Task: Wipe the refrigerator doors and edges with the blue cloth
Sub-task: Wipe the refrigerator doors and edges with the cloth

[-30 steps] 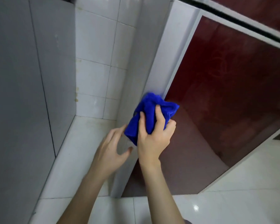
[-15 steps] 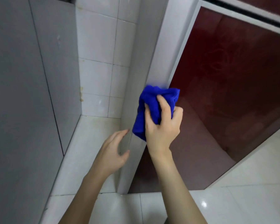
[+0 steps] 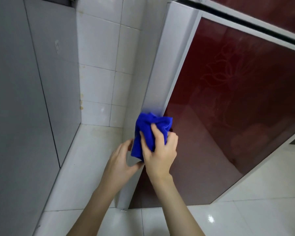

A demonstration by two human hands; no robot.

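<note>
The refrigerator has a dark red glossy lower door (image 3: 232, 106) framed in pale grey, with a pale grey side edge (image 3: 162, 77) running down its left. A bunched blue cloth (image 3: 146, 132) lies against that edge low down. My right hand (image 3: 158, 150) grips the cloth and presses it on the edge. My left hand (image 3: 121, 160) is just left of the cloth, fingers and thumb curved around the refrigerator's edge below it; whether it touches the cloth I cannot tell.
A white tiled wall (image 3: 99, 68) stands behind the narrow gap left of the refrigerator. A grey cabinet panel (image 3: 24, 99) fills the left side. Glossy white floor tiles (image 3: 245, 210) lie below. The upper red door (image 3: 262, 9) begins above a dark seam.
My right hand has slid the blue cloth down the refrigerator's side edge. My left hand has moved closer, from hovering open to curving around the edge just below the cloth.
</note>
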